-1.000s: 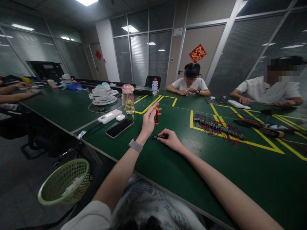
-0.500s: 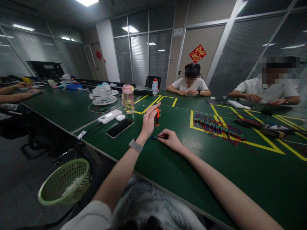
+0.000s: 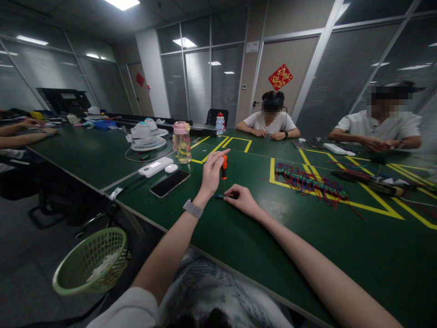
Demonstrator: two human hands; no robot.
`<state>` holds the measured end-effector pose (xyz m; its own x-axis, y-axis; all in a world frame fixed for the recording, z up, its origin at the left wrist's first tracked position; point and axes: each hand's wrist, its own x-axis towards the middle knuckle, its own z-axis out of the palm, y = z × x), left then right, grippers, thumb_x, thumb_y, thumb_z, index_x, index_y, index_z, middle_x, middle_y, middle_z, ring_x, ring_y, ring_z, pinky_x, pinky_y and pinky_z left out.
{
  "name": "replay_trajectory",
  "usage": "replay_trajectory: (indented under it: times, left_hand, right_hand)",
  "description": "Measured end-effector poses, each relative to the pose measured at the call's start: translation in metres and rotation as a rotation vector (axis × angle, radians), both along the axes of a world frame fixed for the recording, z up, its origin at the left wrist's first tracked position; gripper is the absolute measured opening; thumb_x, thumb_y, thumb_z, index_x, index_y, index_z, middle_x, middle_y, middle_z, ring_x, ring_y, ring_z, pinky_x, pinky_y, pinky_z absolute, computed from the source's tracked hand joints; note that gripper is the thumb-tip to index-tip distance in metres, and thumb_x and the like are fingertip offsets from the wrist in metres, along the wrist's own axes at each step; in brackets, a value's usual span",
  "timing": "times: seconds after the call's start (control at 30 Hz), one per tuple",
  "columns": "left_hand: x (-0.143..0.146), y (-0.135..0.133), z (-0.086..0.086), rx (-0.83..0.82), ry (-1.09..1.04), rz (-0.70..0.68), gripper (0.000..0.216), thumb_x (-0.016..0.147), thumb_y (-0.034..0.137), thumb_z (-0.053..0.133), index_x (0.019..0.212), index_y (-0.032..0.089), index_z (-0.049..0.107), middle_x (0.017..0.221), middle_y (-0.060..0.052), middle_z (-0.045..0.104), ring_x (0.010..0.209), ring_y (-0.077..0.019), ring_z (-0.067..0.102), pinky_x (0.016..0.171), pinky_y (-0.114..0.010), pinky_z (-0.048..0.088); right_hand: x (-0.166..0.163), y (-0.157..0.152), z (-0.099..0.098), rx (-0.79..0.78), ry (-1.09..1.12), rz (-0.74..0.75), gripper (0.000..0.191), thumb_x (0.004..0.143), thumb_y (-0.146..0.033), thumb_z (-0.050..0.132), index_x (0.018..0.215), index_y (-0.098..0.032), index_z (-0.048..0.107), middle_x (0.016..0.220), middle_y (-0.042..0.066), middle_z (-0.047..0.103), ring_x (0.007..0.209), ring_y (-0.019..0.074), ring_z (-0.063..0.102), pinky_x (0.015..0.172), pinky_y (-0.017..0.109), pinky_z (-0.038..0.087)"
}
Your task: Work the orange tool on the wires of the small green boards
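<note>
An upright screwdriver (image 3: 224, 167) with an orange and black handle stands with its thin shaft pointing down at the table. My left hand (image 3: 211, 172), a grey band on its wrist, has its thumb and long, straightened fingers against the handle. Under the tip lies a small circuit board (image 3: 219, 197), dark with a bluish edge. My right hand (image 3: 241, 198) rests on the tabletop and pinches the board's right end between thumb and fingertips. Whether the tip sits in a screw is too small to tell.
On the green table (image 3: 259, 255) are a phone (image 3: 170, 183), a white power bank (image 3: 156, 167), a round white case (image 3: 171, 168), a pink-lidded bottle (image 3: 182, 143) and white fans (image 3: 146, 136). Wired boards (image 3: 309, 180) lie rightward. Co-workers sit across; a green basket (image 3: 90, 262) stands below left.
My left fingers have shifted slightly around the screwdriver handle, showing more of its top. My right hand stays on the board. The co-worker at far right has drawn both hands together.
</note>
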<state>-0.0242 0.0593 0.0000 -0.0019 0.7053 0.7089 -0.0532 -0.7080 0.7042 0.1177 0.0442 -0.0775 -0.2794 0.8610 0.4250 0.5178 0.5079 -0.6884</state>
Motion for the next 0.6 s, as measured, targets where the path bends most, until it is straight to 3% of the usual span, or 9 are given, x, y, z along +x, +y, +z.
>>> replay_trajectory:
  times: [0.1,0.17,0.3,0.4,0.6]
  left_hand:
    - [0.0014,0.0046,-0.0019,-0.097,-0.082,-0.131,0.034,0.090,0.028,0.042,0.119,0.022,0.058,0.119,-0.008,0.057,0.093,-0.0158,0.061,0.074,-0.028,0.054]
    - [0.0026,0.0055,-0.0022,-0.132,-0.091,-0.136,0.035,0.089,0.028,0.045,0.121,0.021,0.056,0.114,-0.008,0.060,0.087,-0.0147,0.062,0.072,-0.028,0.054]
    - [0.0017,0.0020,0.0003,-0.051,-0.004,0.065,0.028,0.082,0.028,0.058,0.108,0.020,0.064,0.097,-0.005,0.063,0.074,-0.0107,0.059,0.065,-0.022,0.050]
    - [-0.0007,-0.0001,0.0021,0.020,0.040,0.180,0.022,0.079,0.031,0.062,0.097,0.020,0.068,0.095,-0.005,0.061,0.078,-0.0114,0.057,0.066,-0.020,0.048]
    - [0.0013,0.0057,-0.0008,-0.110,-0.108,-0.098,0.032,0.089,0.026,0.042,0.116,0.022,0.059,0.116,-0.007,0.060,0.091,-0.0155,0.062,0.072,-0.027,0.053]
  right_hand:
    - [0.0003,0.0006,-0.0010,0.003,0.000,0.002,0.009,0.071,-0.020,0.065,0.079,-0.016,0.068,0.076,0.003,0.062,0.069,0.0137,0.056,0.064,0.027,0.046]
    - [0.0002,0.0004,-0.0006,0.000,-0.002,0.000,0.010,0.071,-0.020,0.065,0.079,-0.016,0.068,0.076,0.003,0.062,0.069,0.0135,0.056,0.064,0.026,0.045]
    - [-0.0005,-0.0010,0.0021,-0.008,-0.016,-0.007,0.010,0.070,-0.018,0.065,0.079,-0.015,0.069,0.074,0.002,0.061,0.067,0.0129,0.055,0.063,0.025,0.044]
    - [-0.0009,-0.0016,0.0032,-0.011,-0.013,-0.008,0.009,0.070,-0.017,0.065,0.078,-0.015,0.068,0.074,0.003,0.061,0.068,0.0130,0.055,0.063,0.025,0.044]
    - [-0.0005,0.0003,0.0000,-0.011,0.005,-0.008,0.009,0.070,-0.018,0.066,0.078,-0.015,0.069,0.074,0.002,0.061,0.067,0.0128,0.055,0.063,0.025,0.044]
